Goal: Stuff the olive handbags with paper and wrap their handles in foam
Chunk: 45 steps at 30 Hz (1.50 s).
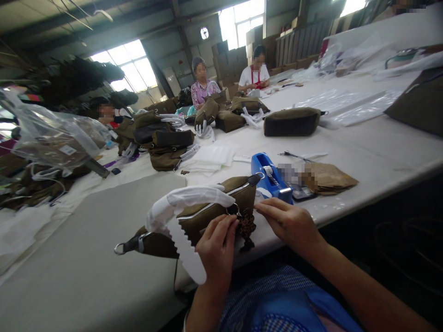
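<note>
An olive-brown handbag (169, 246) with a silver zip lies in front of me, its handle (194, 197) wrapped in white padding. A white strip with a scalloped edge (188, 258) hangs down from the handle. My left hand (216, 244) is closed, with thumb and fingers pinching the top of a dark brown, flower-like charm (248, 226) by the metal ring at the handle's end. To the right, my right hand (290, 221) has its thumb and forefinger pressed together near the bag's end; what they hold, if anything, is too small to tell.
Just beyond the bag's right end stands a blue tape dispenser (270, 177), beside a brown paper packet (328, 178). White sheets (209, 158) lie behind the bag. Several similar bags (173, 138) are piled farther back. Two people (204, 90) sit across the table, another at left.
</note>
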Each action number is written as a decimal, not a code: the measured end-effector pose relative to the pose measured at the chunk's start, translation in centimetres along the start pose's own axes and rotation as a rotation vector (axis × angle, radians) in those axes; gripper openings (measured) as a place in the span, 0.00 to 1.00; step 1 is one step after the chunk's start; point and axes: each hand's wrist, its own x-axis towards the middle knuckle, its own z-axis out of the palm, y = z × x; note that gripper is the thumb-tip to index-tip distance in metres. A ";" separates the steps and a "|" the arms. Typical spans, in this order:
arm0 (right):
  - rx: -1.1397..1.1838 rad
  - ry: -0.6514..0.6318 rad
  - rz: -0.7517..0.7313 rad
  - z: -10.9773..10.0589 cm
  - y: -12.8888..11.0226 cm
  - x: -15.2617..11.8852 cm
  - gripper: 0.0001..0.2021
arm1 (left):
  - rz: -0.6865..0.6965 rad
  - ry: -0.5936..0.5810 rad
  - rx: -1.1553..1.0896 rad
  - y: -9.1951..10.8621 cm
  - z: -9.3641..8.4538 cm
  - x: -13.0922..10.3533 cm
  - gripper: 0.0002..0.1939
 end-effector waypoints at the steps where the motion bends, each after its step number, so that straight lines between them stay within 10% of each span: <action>1: 0.035 0.015 0.016 -0.1 -0.2 0.0 0.12 | 0.012 0.005 -0.002 0.1 -0.1 0.0 0.06; 9: 0.712 -0.071 0.121 -0.4 -2.4 0.5 0.09 | 0.074 0.049 -0.089 2.2 -0.3 -0.1 0.09; 18: 1.220 -0.186 0.440 1.2 -0.9 1.3 0.07 | -0.311 0.070 -0.177 1.4 -0.3 -1.0 0.06; 28: 1.113 -0.296 0.392 0.3 -1.4 1.5 0.12 | -0.331 -0.035 0.056 1.4 1.7 -1.4 0.15; 45: 0.348 -0.175 0.017 -0.4 -3.1 2.4 0.07 | -0.547 -0.071 -0.354 1.2 0.1 -0.7 0.07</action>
